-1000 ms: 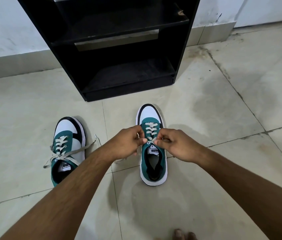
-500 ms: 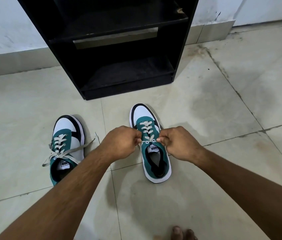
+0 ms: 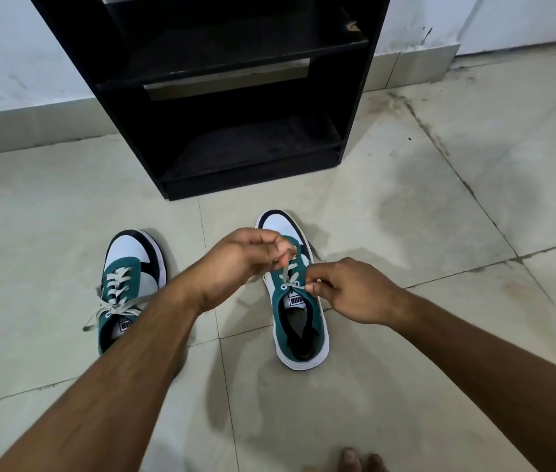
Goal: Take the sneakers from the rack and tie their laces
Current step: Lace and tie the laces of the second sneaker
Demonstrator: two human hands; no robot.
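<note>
Right sneaker: on the floor in front of the rack, long axis toe toward the rack, heel toward the person. Lace: runs up from the top eyelets, near end to far, between the two grips. Left hand: over the toe end, fingers pinched shut on one lace end, raised above the tongue. Right hand: just beside the eyelets on the sneaker's right, thumb and forefinger closed on the other end, lower and nearer the knot point. The next cross or loop, by my reading, turns on the left hand lying beyond the right along the shoe's length. Left sneaker: near the left forearm, laces loose and trailing onto the floor, untied. Rack: both visible shelves hold nothing.
</note>
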